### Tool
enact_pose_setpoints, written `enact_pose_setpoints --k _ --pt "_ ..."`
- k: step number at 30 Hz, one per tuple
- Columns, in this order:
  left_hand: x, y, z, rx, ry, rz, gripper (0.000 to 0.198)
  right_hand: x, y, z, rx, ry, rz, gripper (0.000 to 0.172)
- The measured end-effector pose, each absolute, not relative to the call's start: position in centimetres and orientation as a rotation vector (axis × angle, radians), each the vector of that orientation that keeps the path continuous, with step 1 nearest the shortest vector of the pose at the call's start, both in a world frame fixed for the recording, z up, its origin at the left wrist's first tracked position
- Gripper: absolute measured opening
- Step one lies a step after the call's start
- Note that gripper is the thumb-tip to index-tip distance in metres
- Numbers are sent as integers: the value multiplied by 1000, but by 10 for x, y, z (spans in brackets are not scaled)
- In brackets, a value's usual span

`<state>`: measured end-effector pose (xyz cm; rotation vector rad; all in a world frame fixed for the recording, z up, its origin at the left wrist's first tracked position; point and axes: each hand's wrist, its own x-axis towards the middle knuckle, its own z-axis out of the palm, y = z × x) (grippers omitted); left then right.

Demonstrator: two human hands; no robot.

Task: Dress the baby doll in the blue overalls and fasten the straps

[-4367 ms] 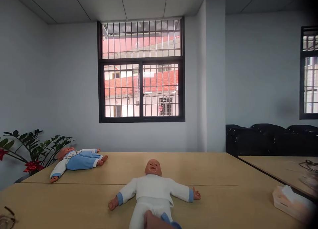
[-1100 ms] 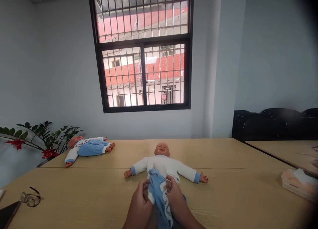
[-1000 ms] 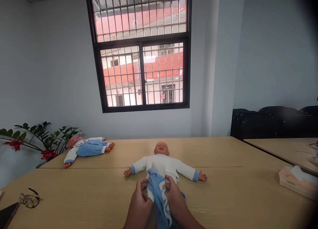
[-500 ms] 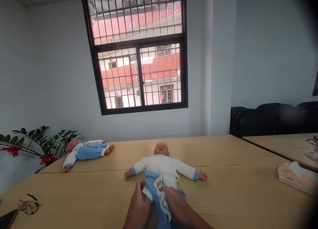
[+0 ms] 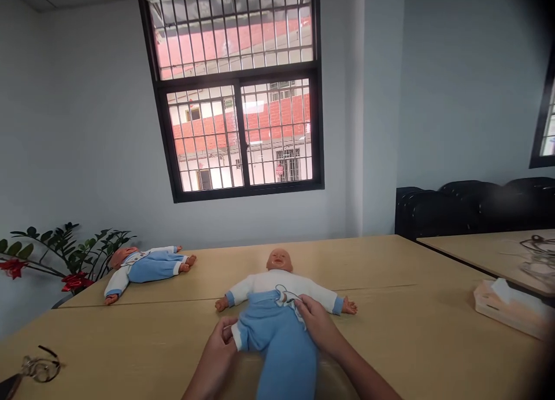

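A baby doll (image 5: 280,261) lies on its back, arms spread, in a white top (image 5: 260,282) with blue cuffs. Over its lower body are light blue doll trousers (image 5: 277,330), one leg folded to the left and the other stretching toward me. My left hand (image 5: 219,342) is closed on the white cuff at the end of the left trouser leg. By the waist, my right hand (image 5: 318,322) pinches the white trim and thin strap (image 5: 284,293) at the trousers' upper right edge. The doll's legs are hidden.
A second doll (image 5: 151,265) in blue and white lies at the table's far left, near a plant (image 5: 73,258). Eyeglasses (image 5: 41,366) lie at the near left. A tissue box (image 5: 507,307) stands on the right, with cables (image 5: 541,247) on the adjoining table.
The bunched blue trousers have been spread flatter, with the white patterned part turned out of sight. My left hand has moved left with the cuff; my right hand has moved up and right.
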<state>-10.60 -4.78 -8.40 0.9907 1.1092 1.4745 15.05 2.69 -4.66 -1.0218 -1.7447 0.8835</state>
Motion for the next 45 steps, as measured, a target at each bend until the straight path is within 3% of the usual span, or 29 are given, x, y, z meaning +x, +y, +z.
enact_pose_setpoints --k 15,26,33,42,45 --pt "-114 -42 -101 902 1343 1544 58 148 37 -68 -1083 -1837 774 40" --pt "-103 -27 -111 807 1137 1583 63 127 18 -79 -1053 -2044 702 27" --pt "-128 -38 -99 847 1368 1743 59 156 37 -72 -1094 -1925 704 33" --pt "-141 -81 -95 1069 1535 1708 60 202 74 -63 -1147 -1724 637 41" --pt "-129 -107 -106 1364 1706 1630 46 202 72 -60 -1152 -1616 664 41"
